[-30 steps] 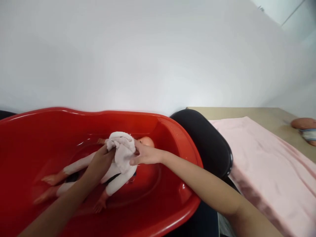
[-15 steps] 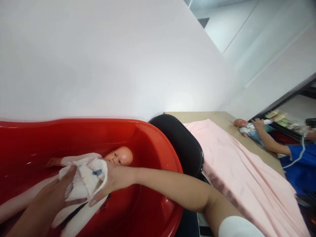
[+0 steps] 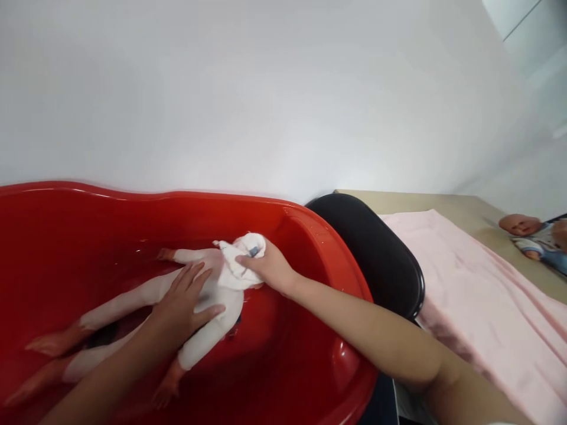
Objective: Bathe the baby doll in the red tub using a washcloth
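A baby doll (image 3: 228, 304) with a white cloth body lies on its back in a red baby bath (image 3: 343, 268). Its bare feet point to the lower left. My right hand (image 3: 275, 267) grips a white washcloth (image 3: 234, 268) with a small blue patch over the doll's head, and the face is hidden beneath it. Across the doll's torso rests my left hand (image 3: 183, 298), open, its fingers spread and holding nothing.
Right of the bath is a black padded seat (image 3: 376, 260). Beyond it, a pink cloth (image 3: 478, 295) covers part of a beige table (image 3: 425, 202). A second doll (image 3: 522, 227) lies at the far right, and a white wall (image 3: 248, 100) rises behind.
My right hand has brought the washcloth from the doll's chest up over its head, covering the face. My left hand now lies on the bared torso. The view has swung left.
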`<state>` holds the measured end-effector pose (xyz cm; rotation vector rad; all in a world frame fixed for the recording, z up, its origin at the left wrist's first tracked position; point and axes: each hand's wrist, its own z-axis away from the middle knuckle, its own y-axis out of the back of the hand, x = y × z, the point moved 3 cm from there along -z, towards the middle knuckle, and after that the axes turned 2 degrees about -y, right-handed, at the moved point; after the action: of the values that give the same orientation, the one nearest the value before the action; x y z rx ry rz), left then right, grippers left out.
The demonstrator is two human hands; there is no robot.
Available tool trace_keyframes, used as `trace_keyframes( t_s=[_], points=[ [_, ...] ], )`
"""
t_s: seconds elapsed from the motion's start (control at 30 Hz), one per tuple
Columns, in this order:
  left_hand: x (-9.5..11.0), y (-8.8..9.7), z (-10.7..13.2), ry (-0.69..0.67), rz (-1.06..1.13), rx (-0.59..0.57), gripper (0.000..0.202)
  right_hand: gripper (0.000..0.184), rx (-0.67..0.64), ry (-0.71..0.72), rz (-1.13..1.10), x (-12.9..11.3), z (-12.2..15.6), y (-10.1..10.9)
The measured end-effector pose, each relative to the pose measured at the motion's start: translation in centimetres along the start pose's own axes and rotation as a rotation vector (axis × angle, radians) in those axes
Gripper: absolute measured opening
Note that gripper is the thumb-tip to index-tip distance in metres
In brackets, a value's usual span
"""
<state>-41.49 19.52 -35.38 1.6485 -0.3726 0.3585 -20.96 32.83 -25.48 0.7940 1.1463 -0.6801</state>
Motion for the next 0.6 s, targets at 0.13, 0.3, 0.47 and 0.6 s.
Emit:
trace_keyframes(
  t_s=[0.13,0.3,0.47,0.6],
  points=[
    [-1.0,-1.2,1.2,0.054,-0.223,-0.244,0.103,0.03,0.058,-0.032,0.063,0.1,-0.1,0.6],
    [1.8,-1.6,1.7,0.039,-0.393,-0.3,0.114,0.019,0.015,0.147,0.401,0.1,0.0,0.6],
    [4.0,-2.4,2.0,-0.092,-0.38,-0.326,0.114,0.031,-0.109,0.456,0.788,1.1,-0.3,-0.1],
    [4.7,-3.3,2.2,-0.161,-0.399,-0.293,0.115,0.023,-0.25,0.509,0.965,2.2,0.0,-0.9]
  ],
)
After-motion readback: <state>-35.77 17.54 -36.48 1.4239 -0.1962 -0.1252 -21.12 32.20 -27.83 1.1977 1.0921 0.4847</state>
